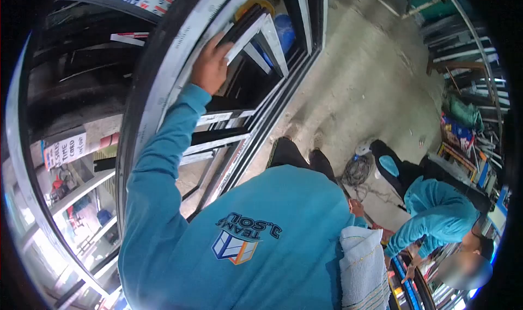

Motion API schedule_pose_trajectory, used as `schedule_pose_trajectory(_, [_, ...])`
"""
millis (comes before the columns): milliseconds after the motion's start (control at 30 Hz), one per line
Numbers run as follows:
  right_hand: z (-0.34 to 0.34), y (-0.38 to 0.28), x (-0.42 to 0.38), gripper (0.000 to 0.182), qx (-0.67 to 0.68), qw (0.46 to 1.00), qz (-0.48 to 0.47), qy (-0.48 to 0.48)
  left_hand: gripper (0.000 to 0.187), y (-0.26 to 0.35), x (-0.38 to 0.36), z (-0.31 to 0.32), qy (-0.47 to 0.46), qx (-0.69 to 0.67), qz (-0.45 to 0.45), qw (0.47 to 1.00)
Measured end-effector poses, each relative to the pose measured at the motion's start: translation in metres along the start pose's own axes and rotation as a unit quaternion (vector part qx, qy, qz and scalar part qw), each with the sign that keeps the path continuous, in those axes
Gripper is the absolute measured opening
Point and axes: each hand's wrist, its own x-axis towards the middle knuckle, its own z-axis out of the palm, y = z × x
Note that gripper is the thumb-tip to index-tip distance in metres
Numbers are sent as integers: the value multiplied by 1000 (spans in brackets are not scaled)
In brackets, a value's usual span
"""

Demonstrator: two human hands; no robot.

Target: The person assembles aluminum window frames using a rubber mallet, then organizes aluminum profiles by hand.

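Observation:
My left hand [212, 65] is closed round the edge of a black metal frame [253, 29] with white protective tape, at the upper left. Its arm reaches up from the lower left. More taped black frame pieces [218, 141] lie below and beside that hand. Near the right side of my teal shirt is my right hand [357, 207], small and partly hidden, beside a thin dark bar. Whether it holds anything cannot be made out. A light towel [364, 266] hangs just below it.
A co-worker [441, 212] in teal bends at the right, hands at a blue-and-black bar [406, 280]. Coiled cable [357, 171] lies on the concrete floor [370, 81]. Stacked profiles [468, 54] line the right edge. A handwritten sign [65, 151] and shelving are at the left.

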Motion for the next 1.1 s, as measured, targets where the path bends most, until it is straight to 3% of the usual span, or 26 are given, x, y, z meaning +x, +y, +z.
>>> schedule_pose_trajectory(33, [7, -8, 7, 36, -57, 997, -43, -3, 45, 3, -2, -4, -21, 89, 65, 994])
schedule_pose_trajectory(100, [17, -23, 17, 35, -169, 978, -125, -4, 50, 9, -18, -1, -97, 193, 3, 976])
schedule_pose_trajectory(167, [24, -35, 26, 35, -268, 941, -207, 6, 53, -11, -36, 1, -106, 223, 14, 969])
schedule_pose_trajectory(233, [34, -46, 33, 35, -294, 921, -256, 2, 55, -17, -38, 4, -115, 249, 28, 961])
schedule_pose_trajectory(333, [39, -70, 37, 34, -267, 917, -294, -18, 67, -2, -47, 13, -112, 225, -74, 965])
schedule_pose_trajectory(433, [38, -89, 40, 34, -217, 937, -270, -41, 71, 12, -52, 12, -104, 216, -116, 964])
schedule_pose_trajectory(500, [37, -88, 42, 31, -172, 963, -201, -57, 70, 10, -53, 16, -98, 226, -111, 963])
schedule_pose_trajectory(567, [35, -85, 46, 28, 11, 983, -172, -70, 68, 9, -53, 17, -64, 185, -126, 973])
schedule_pose_trajectory(600, [34, -83, 47, 28, 11, 983, -171, -70, 60, 9, -55, 16, 19, 146, -87, 985])
schedule_pose_trajectory(633, [32, -81, 49, 27, 5, 983, -168, -68, 60, 11, -59, 17, 19, 146, -87, 985])
schedule_pose_trajectory(700, [25, -74, 55, 27, -2, 986, -149, -72, 47, 30, -69, 11, 104, 55, -148, 982])
schedule_pose_trajectory(733, [23, -72, 58, 27, -10, 987, -138, -76, 33, 39, -76, 9, 137, 68, -145, 978])
schedule_pose_trajectory(767, [21, -72, 62, 27, -19, 988, -128, -80, 33, 45, -88, 13, 139, 70, -149, 977])
schedule_pose_trajectory(833, [16, -72, 72, 27, -36, 989, -109, -93, 28, 49, -126, 35, 138, -169, -363, 906])
schedule_pose_trajectory(900, [14, -74, 81, 27, -50, 989, -94, -106, 33, 45, -167, 66, -12, -148, -469, 870])
schedule_pose_trajectory(967, [14, -77, 94, 27, -67, 987, -82, -122, 45, -3, -260, 129, -143, -191, -347, 907])
schedule_pose_trajectory(1033, [15, -85, 107, 28, -79, 984, -70, -143, 53, 63, -240, 101, -196, -237, -483, 820])
schedule_pose_trajectory(1067, [16, -94, 113, 28, -84, 983, -62, -154, 63, 57, -251, 106, -221, -193, -456, 840])
schedule_pose_trajectory(1100, [17, -103, 119, 28, -85, 981, -54, -165, 60, 54, -263, 109, -216, -125, -436, 865])
